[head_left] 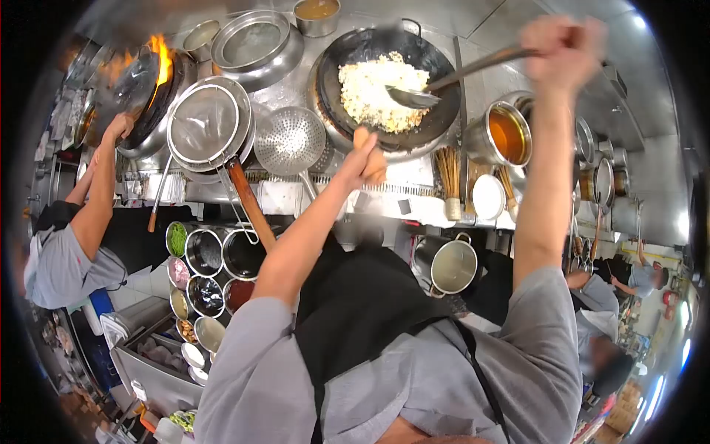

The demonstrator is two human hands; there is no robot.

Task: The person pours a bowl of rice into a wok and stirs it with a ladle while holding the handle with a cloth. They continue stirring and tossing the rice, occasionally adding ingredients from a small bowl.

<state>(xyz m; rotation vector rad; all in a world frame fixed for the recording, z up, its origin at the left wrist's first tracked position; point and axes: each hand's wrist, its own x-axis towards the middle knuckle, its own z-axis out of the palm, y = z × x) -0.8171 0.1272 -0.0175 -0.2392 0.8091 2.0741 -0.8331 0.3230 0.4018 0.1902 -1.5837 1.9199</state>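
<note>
A black wok [438, 122] sits on the range with a mound of pale fried rice [373, 85] in it. My left hand [367, 159] is closed at the wok's near rim, opposite the far loop handle; the near handle is hidden inside my fist. Raised at the right, my right hand [562, 52] is smeared by motion but wrapped round the long handle of a metal ladle [473, 69]. The ladle's bowl rests against the rice. Left of the wok lie a perforated skimmer [290, 140] and a wire-mesh strainer [203, 124].
Right of the wok are bamboo brushes [447, 174] and a pot of amber liquid [508, 135]. Ingredient tins [204, 253] stand at lower left, a steel pot [453, 266] lower right. A co-worker [81, 237] at left handles another wok [144, 92] with flames [160, 59].
</note>
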